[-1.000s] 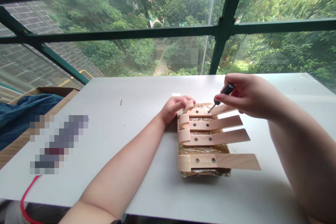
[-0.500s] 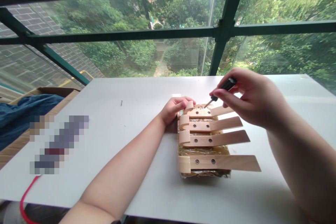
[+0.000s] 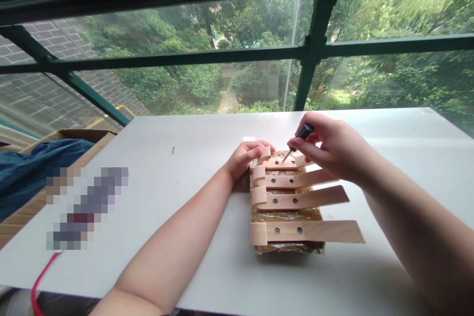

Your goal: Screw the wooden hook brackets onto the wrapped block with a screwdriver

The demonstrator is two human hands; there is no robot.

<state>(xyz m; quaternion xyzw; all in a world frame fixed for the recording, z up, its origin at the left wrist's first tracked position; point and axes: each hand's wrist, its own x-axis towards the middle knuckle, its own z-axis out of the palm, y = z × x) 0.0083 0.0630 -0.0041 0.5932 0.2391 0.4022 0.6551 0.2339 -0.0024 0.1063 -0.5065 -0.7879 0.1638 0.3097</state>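
Note:
My right hand (image 3: 321,143) is closed around the black handle of a screwdriver (image 3: 305,131). The tip points down and left at the farthest wooden strip (image 3: 272,163), between its two screws; whether it touches the wood I cannot tell. Fingers of my left hand (image 3: 246,158) are wrapped over the far left corner of a tape-wrapped block (image 3: 284,216). Several pale wooden strips lie across this block, each with a curled left end and a flat tail jutting out to the right. The nearest strip (image 3: 326,232) shows two cross-head screws (image 3: 299,230).
A loose screw (image 3: 173,150) lies on the white table (image 3: 207,266) to the left. A blurred-out object (image 3: 94,207) with a red cord (image 3: 42,276) is at the table's left. Beyond stand a cardboard box (image 3: 105,139) holding blue cloth (image 3: 48,158) and a green-framed window (image 3: 185,61).
My right hand has moved left and slightly down with the screwdriver, its tip shifting from behind the farthest strip to over it. My left hand stays on the block. The view tilted slightly.

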